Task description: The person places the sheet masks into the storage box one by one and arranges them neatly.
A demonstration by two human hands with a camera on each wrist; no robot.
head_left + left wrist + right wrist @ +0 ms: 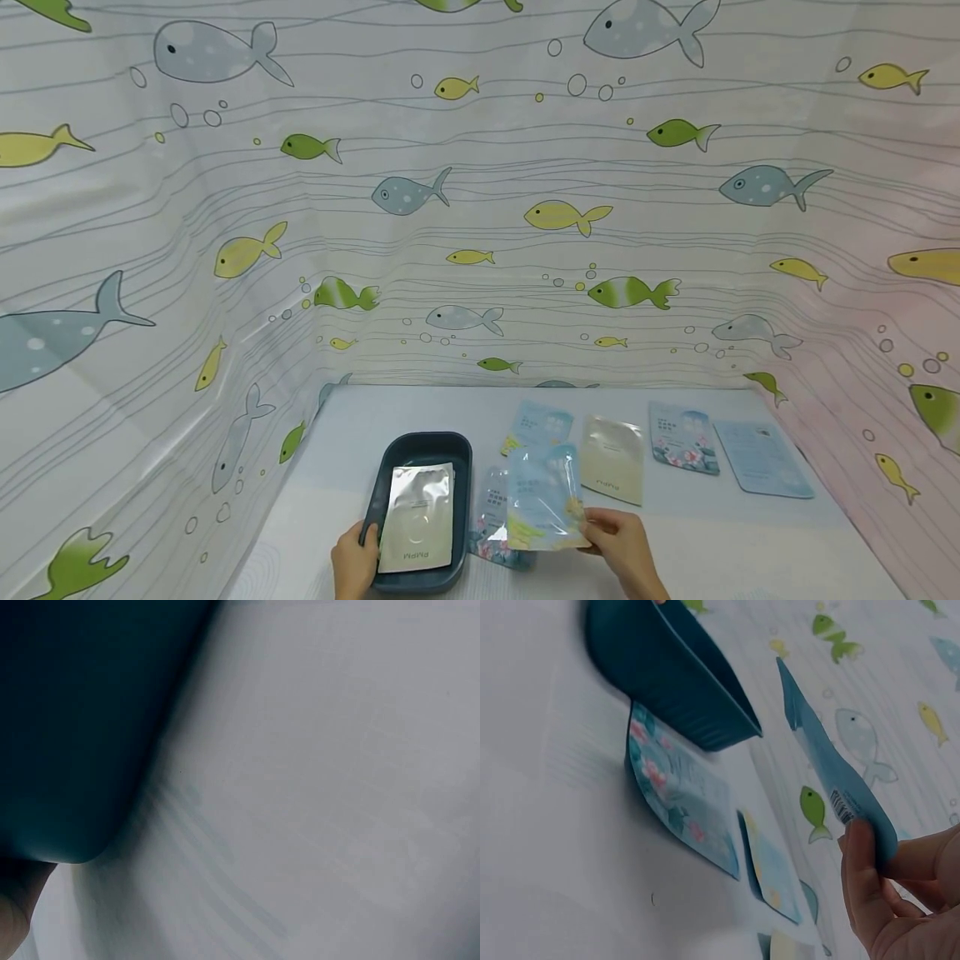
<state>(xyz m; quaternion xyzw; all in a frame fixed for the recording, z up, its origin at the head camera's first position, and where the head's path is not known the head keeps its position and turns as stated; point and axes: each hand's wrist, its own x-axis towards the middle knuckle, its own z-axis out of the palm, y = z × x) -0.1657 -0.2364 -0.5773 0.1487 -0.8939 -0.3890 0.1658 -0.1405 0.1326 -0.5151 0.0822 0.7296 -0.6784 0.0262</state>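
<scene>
My right hand (621, 542) pinches a light blue sheet mask packet (546, 500) by its lower right corner, raised above the table. From the side, the right wrist view shows the packet's edge and a barcode, with thumb and fingers (861, 855) closed on one end. My left hand (355, 562) grips the left rim of a dark teal plastic basin (462, 533). Inside the basin lies a cream-gold packet (417, 521). A floral packet (491, 508) lies on the table right of the basin, partly hidden behind the held one.
Farther back lie another blue-and-yellow packet (536, 423), a cream packet (612, 462), a second floral packet (682, 440) and a plain light blue packet (765, 458). A fish-patterned sheet (510, 167) encloses the white table (720, 542) at the back and sides.
</scene>
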